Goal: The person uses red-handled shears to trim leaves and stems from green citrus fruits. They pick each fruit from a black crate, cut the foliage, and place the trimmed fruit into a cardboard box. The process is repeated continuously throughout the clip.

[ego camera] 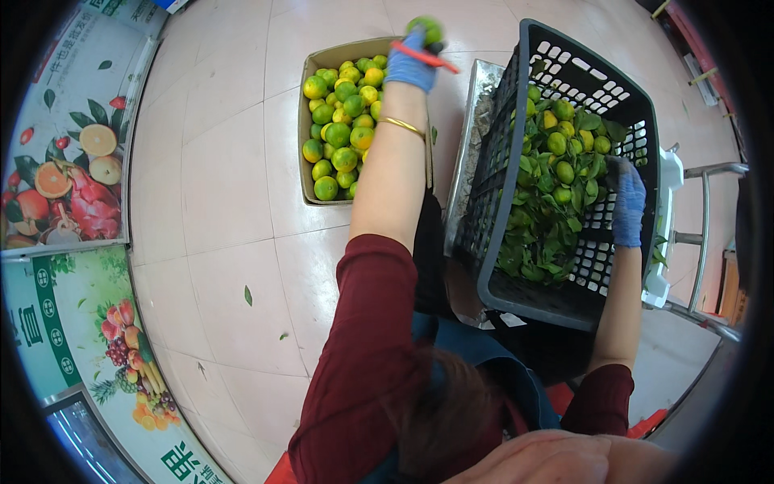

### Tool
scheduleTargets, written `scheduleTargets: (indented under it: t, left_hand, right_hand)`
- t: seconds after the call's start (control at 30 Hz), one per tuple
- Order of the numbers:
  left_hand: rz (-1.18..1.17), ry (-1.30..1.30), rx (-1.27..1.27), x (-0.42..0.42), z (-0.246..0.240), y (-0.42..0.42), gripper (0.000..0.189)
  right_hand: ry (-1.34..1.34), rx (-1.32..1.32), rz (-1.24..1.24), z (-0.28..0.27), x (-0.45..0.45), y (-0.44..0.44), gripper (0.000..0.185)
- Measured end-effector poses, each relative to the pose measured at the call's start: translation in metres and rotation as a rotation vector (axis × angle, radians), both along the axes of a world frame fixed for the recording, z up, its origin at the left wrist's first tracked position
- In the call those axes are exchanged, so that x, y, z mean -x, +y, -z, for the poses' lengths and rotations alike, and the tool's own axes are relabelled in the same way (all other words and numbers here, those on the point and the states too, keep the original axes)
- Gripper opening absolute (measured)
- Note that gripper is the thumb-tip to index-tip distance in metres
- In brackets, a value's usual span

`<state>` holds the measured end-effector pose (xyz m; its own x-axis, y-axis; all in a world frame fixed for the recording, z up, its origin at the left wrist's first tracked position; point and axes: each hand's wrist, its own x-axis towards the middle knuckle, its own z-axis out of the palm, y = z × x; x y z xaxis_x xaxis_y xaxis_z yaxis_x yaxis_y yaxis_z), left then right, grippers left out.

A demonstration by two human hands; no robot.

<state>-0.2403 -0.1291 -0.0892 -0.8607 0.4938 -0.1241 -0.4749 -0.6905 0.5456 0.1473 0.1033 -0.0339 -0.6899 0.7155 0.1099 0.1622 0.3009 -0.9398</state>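
My left hand (413, 59), in a blue glove with dark fingertips, holds a green citrus fruit (426, 29) just beyond the upper right corner of a cardboard box (307, 130). A blurred red tool or handle (426, 57) lies across this hand; its kind cannot be told. Green and yellow citrus fruits (340, 134) fill the box, partly hidden by my forearm. My right hand (629, 202), gloved alike, reaches inside a black plastic crate (514, 151) beside leafy citrus fruits (557, 143). Its fingertips are partly hidden, so its hold is unclear.
The crate stands tilted on a metal-edged support (478, 103). A metal tube frame (704, 236) is at the right. Fruit-printed panels (91, 157) line the left side. Loose leaves (248, 295) lie on the tiled floor (227, 181).
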Motion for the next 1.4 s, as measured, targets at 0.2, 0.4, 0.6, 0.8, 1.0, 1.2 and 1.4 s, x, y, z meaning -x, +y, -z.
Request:
scheduleTargets:
  t: [0.2,0.4,0.6,0.8,1.0,1.2,1.4]
  left_hand:
    - [-0.047,-0.527,0.341,0.055,0.111,-0.048,0.032]
    - [-0.464,-0.292,0.248,0.024,0.004,-0.038,0.025]
    - [-0.356,0.438,0.074,-0.052,-0.090,-0.002,0.034]
    - [-0.190,0.705,0.118,-0.102,-0.110,0.026,0.034]
    - [-0.073,0.708,0.154,-0.115,-0.103,0.040,0.033]
    - [-0.042,0.683,0.070,-0.124,-0.106,0.049,0.032]
    - [0.195,0.666,0.221,-0.163,-0.116,0.057,0.031]
  right_hand:
    - [-0.310,-0.300,-0.050,0.031,0.000,0.003,0.030]
    - [-0.392,-0.322,-0.030,0.034,0.017,-0.007,0.028]
    - [-0.501,-0.559,-0.266,0.039,0.120,-0.041,0.030]
    - [-0.871,-0.728,-0.396,0.066,0.192,-0.069,0.053]
    - [-0.854,-0.718,-0.282,0.082,0.184,-0.059,0.066]
    - [-0.213,0.336,-0.122,0.016,0.112,-0.025,0.055]
    - [0.135,0.681,-0.163,-0.055,0.050,-0.037,0.058]
